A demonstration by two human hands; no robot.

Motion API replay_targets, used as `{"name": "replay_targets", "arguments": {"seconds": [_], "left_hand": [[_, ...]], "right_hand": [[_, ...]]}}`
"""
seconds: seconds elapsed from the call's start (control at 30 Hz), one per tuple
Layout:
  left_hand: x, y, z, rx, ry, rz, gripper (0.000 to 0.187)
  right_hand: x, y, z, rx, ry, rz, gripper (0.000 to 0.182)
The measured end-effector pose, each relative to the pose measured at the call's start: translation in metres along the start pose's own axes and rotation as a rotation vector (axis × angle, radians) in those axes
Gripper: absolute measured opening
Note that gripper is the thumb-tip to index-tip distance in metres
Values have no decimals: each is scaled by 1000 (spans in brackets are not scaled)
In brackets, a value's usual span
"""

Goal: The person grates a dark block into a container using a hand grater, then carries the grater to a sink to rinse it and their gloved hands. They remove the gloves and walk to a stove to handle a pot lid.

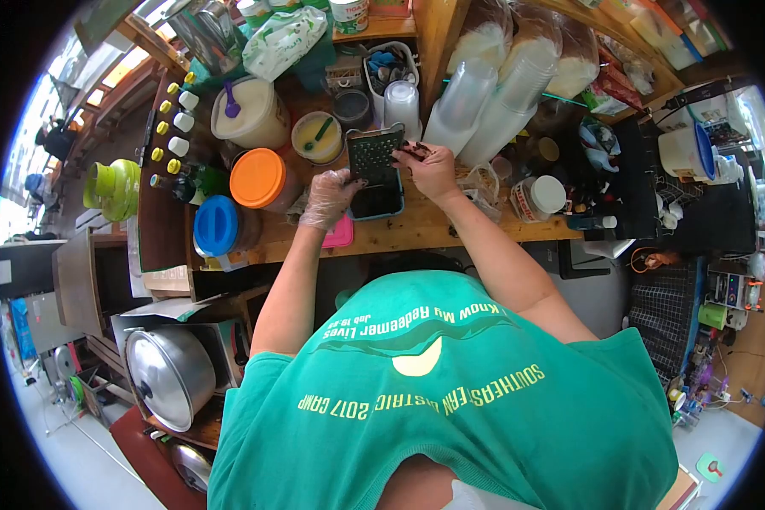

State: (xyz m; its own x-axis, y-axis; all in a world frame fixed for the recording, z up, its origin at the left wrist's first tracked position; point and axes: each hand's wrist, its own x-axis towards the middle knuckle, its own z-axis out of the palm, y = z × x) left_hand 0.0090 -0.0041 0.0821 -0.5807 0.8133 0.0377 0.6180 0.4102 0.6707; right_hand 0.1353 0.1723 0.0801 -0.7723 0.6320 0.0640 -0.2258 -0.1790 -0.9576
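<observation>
A dark grater [376, 153] with rows of holes is tilted up over a blue-rimmed tub [402, 206], which has something dark in it. My left hand [327, 200], in a clear plastic glove, is closed on the grater's lower left edge. My right hand [431, 172] is bare, with its fingers pinched together at the grater's right edge. Dark brown bits cling to those fingertips; what they pinch is too small to make out. Under my left wrist lies a pink item [338, 233].
Around the wooden table [433, 231] stand an orange-lidded tub [257, 178], a blue-lidded tub [216, 225], a container with a green spoon [317, 138] and a white powder bucket [251, 115]. Stacked plastic cups [506, 106] rise at the right, near a white-lidded jar [539, 198].
</observation>
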Motion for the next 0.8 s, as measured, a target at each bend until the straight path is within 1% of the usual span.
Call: {"name": "replay_targets", "arguments": {"seconds": [0.03, 0.1, 0.13, 0.2, 0.23, 0.27, 0.3, 0.33, 0.37, 0.43, 0.5, 0.53, 0.57, 0.6, 0.63, 0.7, 0.73, 0.77, 0.8], "left_hand": [[-2, -3, 2, 2, 3, 0, 20], [-8, -5, 7, -35, 42, 110, 21], [-7, -8, 8, -35, 41, 113, 21], [-7, -8, 6, -111, 109, 142, 20], [-7, -8, 4, -112, 105, 140, 20], [-5, -9, 1, -107, 76, 80, 20], [-5, -10, -1, -100, 48, 19, 20], [-7, -9, -2, -98, 53, 15, 20], [-8, -7, -1, -47, 30, 29, 20], [-9, -3, 0, 4, 6, 45, 20], [-9, 2, -1, -95, 45, -16, 21], [-8, 1, 2, -97, 41, -17, 21], [-5, 0, 5, -268, 55, -96, 22], [-3, -1, 6, -438, 72, -175, 23], [-4, -2, 8, -437, 76, -177, 23], [-6, 4, 10, -231, 103, -58, 26], [-7, 6, 10, -155, 151, -43, 32], [-4, 7, 11, -157, 149, -39, 32], [0, 9, 15, -342, 219, -81, 36]], "right_hand": [[1, -1, 1, 46, 10, -7, 11], [2, -3, 1, -9, -6, 8, 10], [2, -4, 0, -66, -19, 26, 9], [2, -4, 0, -58, -16, 19, 7], [2, -3, 0, -48, -19, 13, 5], [3, -2, 0, -47, -20, 16, 5], [4, -1, 0, 19, -6, 15, 4], [6, -1, 1, 85, 6, 14, 3], [6, -1, 2, 87, -1, 13, 3], [5, -1, 1, 16, -15, 37, 3], [5, -1, 1, 58, -17, 28, 4], [3, 0, 2, 103, -22, 22, 4], [2, -2, 3, 104, -21, 25, 4], [2, -3, 4, 168, -2, 32, 4], [2, -5, 7, 233, 14, 37, 5], [3, -5, 7, 223, 17, 52, 5], [4, -6, 6, 212, 30, 66, 5], [5, -4, 5, 211, 32, 64, 5], [5, -2, 5, 159, 20, 42, 5]]}}
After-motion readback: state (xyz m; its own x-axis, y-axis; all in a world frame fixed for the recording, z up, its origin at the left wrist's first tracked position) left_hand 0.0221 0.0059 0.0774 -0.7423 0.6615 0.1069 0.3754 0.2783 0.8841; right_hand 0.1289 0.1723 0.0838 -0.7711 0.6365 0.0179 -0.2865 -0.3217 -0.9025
